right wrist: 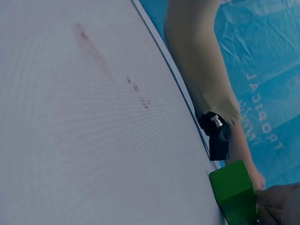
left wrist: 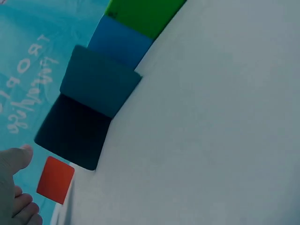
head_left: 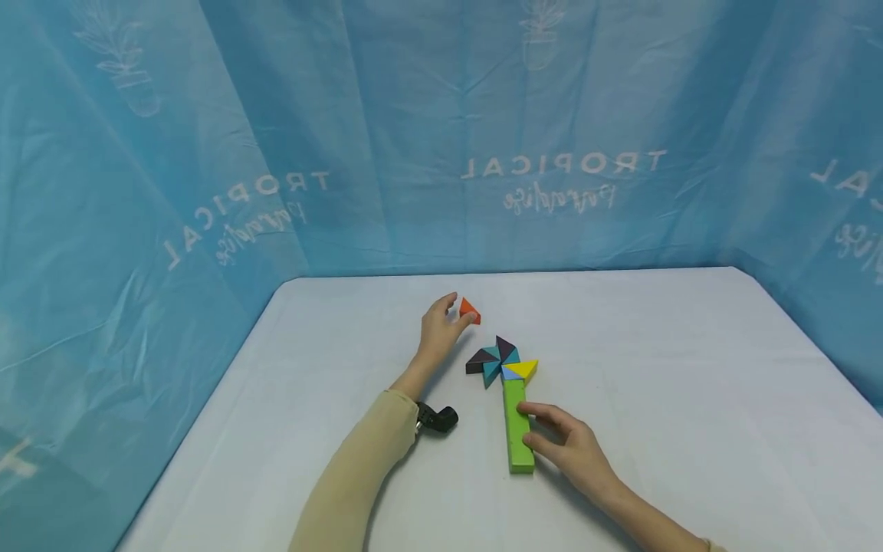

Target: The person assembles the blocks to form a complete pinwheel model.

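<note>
In the head view, my left hand (head_left: 438,331) is beside a small orange triangular block (head_left: 469,310), its thumb overlapping the block's lower edge. The left wrist view shows thumb and fingers spread, with the orange block (left wrist: 55,180) just beyond them. Teal and dark triangular blocks, a light blue one (head_left: 510,373) and a yellow one (head_left: 522,369) form a pinwheel (head_left: 500,360). Below it lies a long green block (head_left: 518,429), placed like a stem. My right hand (head_left: 574,451) rests index fingertip and thumb along the green block's right side, fingers loosely bent.
A white cloth covers the table (head_left: 676,383). Blue printed curtains (head_left: 414,138) hang behind and at both sides. A black wrist-worn camera (head_left: 438,418) juts out from the left sleeve (head_left: 359,468), close to the tabletop.
</note>
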Motion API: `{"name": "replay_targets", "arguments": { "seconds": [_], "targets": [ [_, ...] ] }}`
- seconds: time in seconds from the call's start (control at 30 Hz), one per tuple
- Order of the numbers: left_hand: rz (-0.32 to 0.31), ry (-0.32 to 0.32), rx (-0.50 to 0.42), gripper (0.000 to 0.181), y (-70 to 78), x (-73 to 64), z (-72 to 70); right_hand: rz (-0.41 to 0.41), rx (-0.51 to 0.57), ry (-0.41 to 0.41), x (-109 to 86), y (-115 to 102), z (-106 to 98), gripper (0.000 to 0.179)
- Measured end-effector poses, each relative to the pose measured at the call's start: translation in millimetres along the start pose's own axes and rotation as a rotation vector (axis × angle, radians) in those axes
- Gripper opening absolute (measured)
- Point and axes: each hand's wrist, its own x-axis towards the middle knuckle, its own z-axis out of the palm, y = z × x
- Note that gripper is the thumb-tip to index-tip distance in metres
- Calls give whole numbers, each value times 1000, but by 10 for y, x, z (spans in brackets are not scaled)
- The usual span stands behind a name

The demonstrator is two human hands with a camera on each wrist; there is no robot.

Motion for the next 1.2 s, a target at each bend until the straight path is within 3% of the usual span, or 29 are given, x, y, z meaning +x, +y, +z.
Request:
{"name": "replay_targets", "arguments": {
  "seconds": [0.13,0.37,0.57,0.67,0.9,1.2],
  "targets": [
    [-51,-9,23,65,-82,9,110,23,-4,2,-31,21,18,40],
    [-89,-21,92,72,-63,43,201,-21,7,7,-40,12,16,39],
    [-43,-5,182,63,-61,68,222,-37,1,-1,-38,-13,6,39],
    [-27,1,185,61,-58,70,224,-20,-3,0,-34,-18,2,39],
    [-64,-22,204,66,-49,85,230,-17,-13,1,-16,-1,1,38],
    [-21,-12,173,55,-114,89,176,-1,-16,-1,9,-6,1,39]
  ]
}}
